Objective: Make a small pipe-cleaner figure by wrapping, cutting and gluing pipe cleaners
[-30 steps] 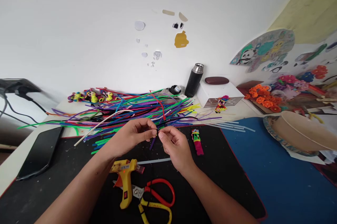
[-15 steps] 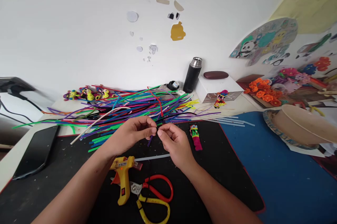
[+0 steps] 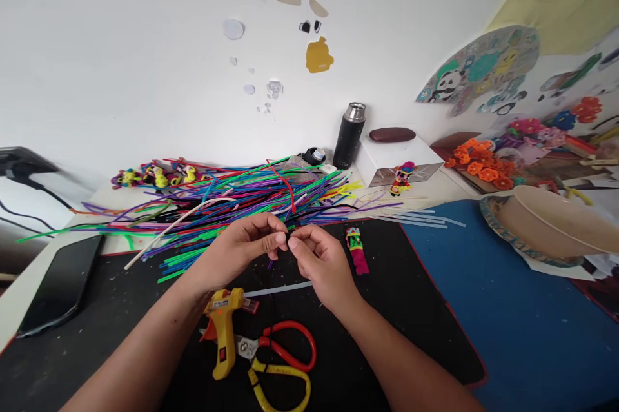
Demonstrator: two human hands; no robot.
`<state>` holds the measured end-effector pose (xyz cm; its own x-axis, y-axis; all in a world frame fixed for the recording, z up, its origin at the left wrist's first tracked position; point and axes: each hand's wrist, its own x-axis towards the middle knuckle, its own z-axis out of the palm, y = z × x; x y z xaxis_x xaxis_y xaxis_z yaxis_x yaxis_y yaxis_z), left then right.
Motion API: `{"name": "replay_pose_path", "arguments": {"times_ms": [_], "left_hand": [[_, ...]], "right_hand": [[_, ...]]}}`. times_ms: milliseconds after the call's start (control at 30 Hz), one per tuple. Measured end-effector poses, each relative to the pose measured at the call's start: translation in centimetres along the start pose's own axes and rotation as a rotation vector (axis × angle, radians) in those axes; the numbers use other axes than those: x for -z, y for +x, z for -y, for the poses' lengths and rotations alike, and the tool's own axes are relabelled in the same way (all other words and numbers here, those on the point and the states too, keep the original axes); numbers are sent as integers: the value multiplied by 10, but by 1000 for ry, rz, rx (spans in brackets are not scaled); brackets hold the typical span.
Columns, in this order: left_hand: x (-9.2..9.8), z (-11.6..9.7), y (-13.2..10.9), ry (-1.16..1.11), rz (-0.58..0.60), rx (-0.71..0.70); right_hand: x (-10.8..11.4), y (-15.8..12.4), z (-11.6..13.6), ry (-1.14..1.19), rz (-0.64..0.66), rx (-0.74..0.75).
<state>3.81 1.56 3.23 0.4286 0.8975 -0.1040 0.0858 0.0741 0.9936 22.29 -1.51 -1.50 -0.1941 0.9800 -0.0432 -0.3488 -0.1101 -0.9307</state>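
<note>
My left hand and my right hand meet above the black mat, fingertips nearly touching. Each is closed in a pinch on a small dark piece between them, too small to make out. Behind them spreads a pile of coloured pipe cleaners. Below my hands lie a yellow glue gun with a clear glue stick and scissors with red and yellow handles. Right of my right hand lies a small pipe-cleaner figure piece with a magenta end.
A phone lies at the left. Behind the pile stand a black flask and a white box with a small figure in front. A beige bowl and orange flowers are at the right.
The view has shifted slightly, so the surroundings sit a little further left. My hands keep their pinched pose, and a dark bit now shows between the fingertips.
</note>
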Motion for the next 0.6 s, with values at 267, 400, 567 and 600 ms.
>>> {"name": "replay_pose_path", "arguments": {"times_ms": [267, 400, 567, 600], "left_hand": [[-10, -7, -3, 60, 41, 53], [-15, -8, -4, 94, 38, 70], [-17, -7, -5, 87, -10, 87], [-17, -6, -5, 74, -17, 92]], "right_hand": [[2, 0, 5, 85, -48, 3], [2, 0, 5, 109, -42, 8], [1, -1, 4, 106, -54, 20], [1, -1, 4, 105, -59, 21]]}}
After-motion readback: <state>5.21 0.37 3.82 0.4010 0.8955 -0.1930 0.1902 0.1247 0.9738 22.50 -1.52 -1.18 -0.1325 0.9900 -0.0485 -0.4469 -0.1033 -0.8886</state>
